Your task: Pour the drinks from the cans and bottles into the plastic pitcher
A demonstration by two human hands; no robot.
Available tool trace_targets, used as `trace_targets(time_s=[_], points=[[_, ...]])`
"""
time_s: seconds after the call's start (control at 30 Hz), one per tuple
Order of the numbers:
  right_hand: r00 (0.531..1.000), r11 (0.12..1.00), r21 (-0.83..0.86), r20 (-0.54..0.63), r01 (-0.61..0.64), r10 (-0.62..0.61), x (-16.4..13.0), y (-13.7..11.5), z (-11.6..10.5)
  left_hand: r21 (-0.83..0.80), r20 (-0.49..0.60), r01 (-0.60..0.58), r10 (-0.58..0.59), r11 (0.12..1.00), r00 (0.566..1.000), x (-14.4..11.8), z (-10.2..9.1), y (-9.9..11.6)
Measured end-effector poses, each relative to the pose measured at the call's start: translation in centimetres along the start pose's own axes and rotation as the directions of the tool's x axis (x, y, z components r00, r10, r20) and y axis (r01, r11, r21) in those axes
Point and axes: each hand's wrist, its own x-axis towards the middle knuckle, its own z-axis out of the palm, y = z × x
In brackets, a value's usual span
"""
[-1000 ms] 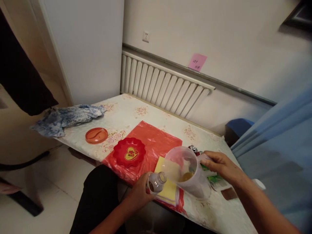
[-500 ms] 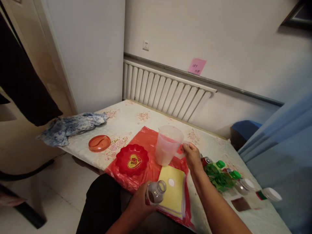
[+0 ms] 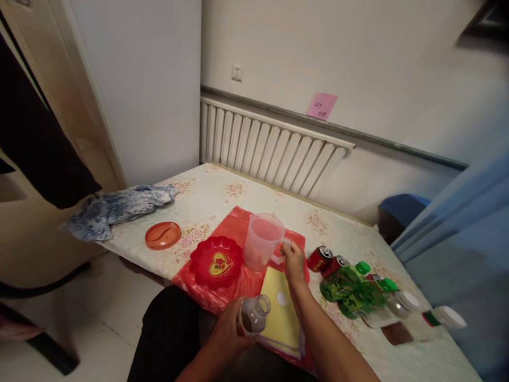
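My left hand (image 3: 229, 329) is wrapped round a clear open-mouthed bottle (image 3: 254, 314) held upright above the front edge of the table. No cap is on its neck. With closed fingers, my right hand (image 3: 293, 262) grips the handle of a translucent plastic measuring jug (image 3: 260, 241). The jug is upright over the red plastic sheet (image 3: 234, 220), just right of a red scalloped dish (image 3: 217, 262) with a yellow heart print. Yellow paper (image 3: 278, 313) lies under my right wrist, partly hidden by my arm.
On the right lie red cans (image 3: 319, 259), green bottles (image 3: 345, 286) and clear bottles (image 3: 401, 303). An orange-red round lid (image 3: 163, 235) and a crumpled blue-white cloth (image 3: 123, 207) are at the left. A radiator (image 3: 270, 148) runs behind the table.
My right hand has moved the jug left and down, nearer the red dish. The cans behind my right arm now show more fully. My left hand with the bottle has hardly moved.
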Motion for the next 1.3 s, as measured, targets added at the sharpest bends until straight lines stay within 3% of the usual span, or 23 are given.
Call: trace_targets(time_s=[0.17,0.37,0.53,0.73,0.87,1.0,1.17,1.3], points=[[1.0,0.999,-0.036,-0.011,0.006,-0.006,-0.5,0.6,-0.8,-0.011,0.018,-0.002,0.002,1.0,1.0,0.1,0.2,-0.2],[1.0,0.973,-0.231,-0.015,-0.015,0.012,-1.7,2.3,-4.8,0.025,-0.007,0.034,-0.034,0.999,0.999,0.3,0.4,-0.5],[0.982,0.894,-0.448,0.182,0.034,0.054,-6.2,4.7,-7.3,0.072,0.018,0.027,-0.028,0.997,0.999,0.4,0.6,-0.7],[0.94,0.808,-0.572,0.333,0.141,0.071,-9.5,5.1,-7.2,0.102,0.037,0.007,-0.011,0.995,0.999,0.0,1.0,-0.1],[0.911,0.796,-0.567,0.41,0.213,0.049,-8.8,3.0,-6.9,0.103,0.054,-0.005,-0.001,0.995,0.999,-0.2,1.0,0.4],[0.863,0.806,-0.499,0.505,0.319,-0.028,-8.3,-1.9,-7.5,0.129,0.034,0.019,-0.024,0.991,0.999,-0.3,1.0,0.7],[0.701,0.749,-0.426,0.71,0.507,-0.071,-9.5,-9.5,-8.6,0.15,0.063,-0.038,0.029,0.988,0.998,-0.3,1.7,0.8],[0.626,0.674,-0.446,0.779,0.589,-0.031,-10.4,-12.4,-9.1,0.166,0.07,-0.055,0.044,0.985,0.997,-0.4,2.0,0.7]])
